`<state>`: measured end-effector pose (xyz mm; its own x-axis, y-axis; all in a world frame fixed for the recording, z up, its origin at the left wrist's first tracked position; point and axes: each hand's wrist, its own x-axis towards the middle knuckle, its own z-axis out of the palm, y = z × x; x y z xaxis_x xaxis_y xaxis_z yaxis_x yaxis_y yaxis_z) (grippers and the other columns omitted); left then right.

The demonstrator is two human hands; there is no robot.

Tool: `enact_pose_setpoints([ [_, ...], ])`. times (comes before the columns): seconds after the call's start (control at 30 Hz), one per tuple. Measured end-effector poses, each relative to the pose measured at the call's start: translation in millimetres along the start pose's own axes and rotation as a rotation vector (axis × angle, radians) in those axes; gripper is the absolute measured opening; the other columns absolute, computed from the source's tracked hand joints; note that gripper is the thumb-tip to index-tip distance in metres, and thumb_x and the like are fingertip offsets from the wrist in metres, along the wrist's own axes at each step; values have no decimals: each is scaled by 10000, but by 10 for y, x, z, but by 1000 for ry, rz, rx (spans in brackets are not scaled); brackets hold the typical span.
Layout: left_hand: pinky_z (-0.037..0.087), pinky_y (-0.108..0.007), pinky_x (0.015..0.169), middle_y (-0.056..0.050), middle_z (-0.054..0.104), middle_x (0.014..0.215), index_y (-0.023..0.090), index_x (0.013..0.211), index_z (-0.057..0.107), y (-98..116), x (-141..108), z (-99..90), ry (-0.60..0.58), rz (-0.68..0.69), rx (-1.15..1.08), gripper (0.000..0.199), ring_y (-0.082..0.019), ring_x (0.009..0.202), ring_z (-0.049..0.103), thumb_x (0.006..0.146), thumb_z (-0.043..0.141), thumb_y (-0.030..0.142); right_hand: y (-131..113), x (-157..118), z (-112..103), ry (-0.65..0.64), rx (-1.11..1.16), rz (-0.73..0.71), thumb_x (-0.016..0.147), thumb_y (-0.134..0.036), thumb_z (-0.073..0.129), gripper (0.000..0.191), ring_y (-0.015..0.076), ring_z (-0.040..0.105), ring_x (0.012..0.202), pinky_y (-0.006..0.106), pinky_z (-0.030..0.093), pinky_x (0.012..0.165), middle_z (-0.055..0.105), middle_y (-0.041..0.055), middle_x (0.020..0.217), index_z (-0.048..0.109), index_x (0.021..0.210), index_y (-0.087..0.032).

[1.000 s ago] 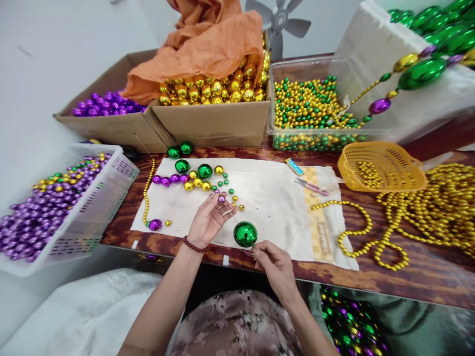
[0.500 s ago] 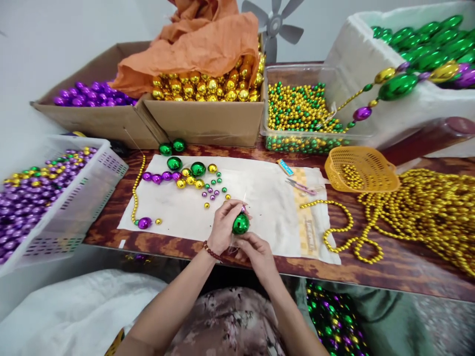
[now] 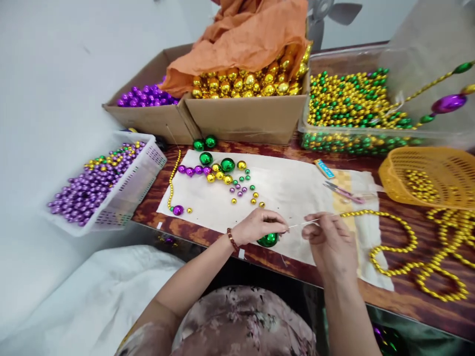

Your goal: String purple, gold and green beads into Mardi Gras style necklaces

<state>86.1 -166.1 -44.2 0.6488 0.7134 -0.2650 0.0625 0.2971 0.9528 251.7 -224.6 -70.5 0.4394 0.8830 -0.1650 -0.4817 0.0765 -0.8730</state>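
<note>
Change over last half second: hands, then together at the large green bead (image 3: 267, 241), now stand apart, pale thread (image 3: 298, 225) straight between them. Left hand (image 3: 261, 227) closed, fingertips pinching thread; green bead just under its fingers, near worktop (image 3: 146, 212) front edge. Contact with cloth (image 3: 289, 188): cannot tell. Right hand (image 3: 330, 237) narrow, also pinching thread. Judgement: thread being pulled through; bead seating unconfirmed.

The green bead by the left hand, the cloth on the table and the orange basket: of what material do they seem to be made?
Green bead: probably plastic with a metallic coating, for it shines like a mirror. Cloth: fabric, perhaps cotton, matt and creased. Basket: likely moulded plastic, with regular slots and even colour.
</note>
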Motion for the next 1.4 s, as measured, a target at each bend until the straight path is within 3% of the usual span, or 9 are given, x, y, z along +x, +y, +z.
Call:
enact_pose_setpoints([
  [0.1,450,-233,635,-27,668,690,153,730,714,50,-31,-58,-9,4,32,190,-128,663,588,753,714,343,72,-128,100,-135,-48,107,697,-370,861,296,123,642,564,224,512,481,733,52,780,714,856,-168],
  [0.33,470,-220,662,-43,691,739,140,794,734,113,-204,-337,-119,-22,178,183,-126,703,601,780,710,320,25,-56,109,-30,20,34,809,-558,743,402,144,639,409,204,499,356,716,6,647,559,872,-207],
  [0.53,464,-216,665,-37,681,734,120,810,728,237,-288,-592,-123,-14,295,197,-114,696,595,795,689,313,-7,-59,99,-185,36,172,675,-367,891,360,123,711,616,180,593,484,723,9,792,680,899,-181],
  [0.63,464,-222,676,-38,687,745,119,829,733,278,-295,-694,-115,-7,333,217,-117,703,599,802,688,330,64,-131,135,-204,-37,218,746,-505,813,380,151,714,570,218,579,437,735,22,797,624,833,-187],
  [0.77,465,-232,681,-39,694,750,127,842,742,314,-319,-813,-135,-12,408,235,-125,708,603,813,682,353,129,-162,137,-188,-107,246,819,-598,706,417,138,647,427,208,514,373,679,-19,636,574,873,-206],
  [0.93,468,-247,750,-47,720,838,148,857,753,354,-383,-980,-100,46,646,215,-142,779,625,832,653,337,138,-133,-15,-215,-107,189,722,-475,831,416,155,698,643,217,549,450,700,16,810,683,998,-201],
  [1.03,468,-260,781,-52,726,873,160,875,758,393,-449,-1132,-90,67,814,222,-155,807,645,849,632,340,95,-125,-152,-146,-206,124,773,-519,784,374,161,699,641,229,553,480,716,49,808,702,911,-182],
  [1.2,469,-272,806,-56,724,925,181,912,753,417,-590,-1464,-99,64,1036,233,-172,845,665,880,599,353,-107,-162,-261,-78,-77,124,761,-520,800,355,92,531,470,176,436,402,547,-38,563,662,795,-195],
  [1.4,454,-285,782,-63,687,958,185,986,737,178,-776,-1871,-16,11,1394,250,-179,824,648,916,552,338,-494,-161,-503,231,90,-19,573,-337,941,380,39,371,445,135,270,387,426,-64,537,629,712,-171],
])
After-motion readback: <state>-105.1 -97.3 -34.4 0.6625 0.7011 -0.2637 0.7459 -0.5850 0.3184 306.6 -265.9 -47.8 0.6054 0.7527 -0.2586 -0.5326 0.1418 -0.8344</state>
